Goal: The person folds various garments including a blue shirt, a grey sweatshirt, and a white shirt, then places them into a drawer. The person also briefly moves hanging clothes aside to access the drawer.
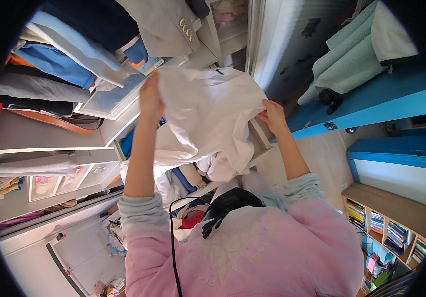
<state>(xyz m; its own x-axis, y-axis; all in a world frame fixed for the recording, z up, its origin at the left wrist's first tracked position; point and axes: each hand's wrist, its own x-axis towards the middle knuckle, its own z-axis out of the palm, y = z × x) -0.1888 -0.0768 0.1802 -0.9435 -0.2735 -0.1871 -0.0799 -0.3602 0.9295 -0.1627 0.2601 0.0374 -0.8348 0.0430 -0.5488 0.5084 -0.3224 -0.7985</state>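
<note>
A white cloth garment [213, 107] hangs spread between my two raised hands, its lower part loosely folded. My left hand [151, 94] is at its left edge near the top; the fingers are partly hidden behind the fabric. My right hand [274, 115] pinches the right edge between thumb and fingers. Below the garment is an open drawer with folded clothes, among them a beige folded cloth [192, 175] and a white bundled cloth [168, 187].
Clothes hang at the upper left, including a light jacket sleeve with buttons [176, 26]. Shelves with a grey folded garment [31, 165] stand left. A blue door [369, 100] with a mint towel [350, 67] is at right, a wooden bookcase [387, 200] beyond. A black cable [172, 237] crosses my chest.
</note>
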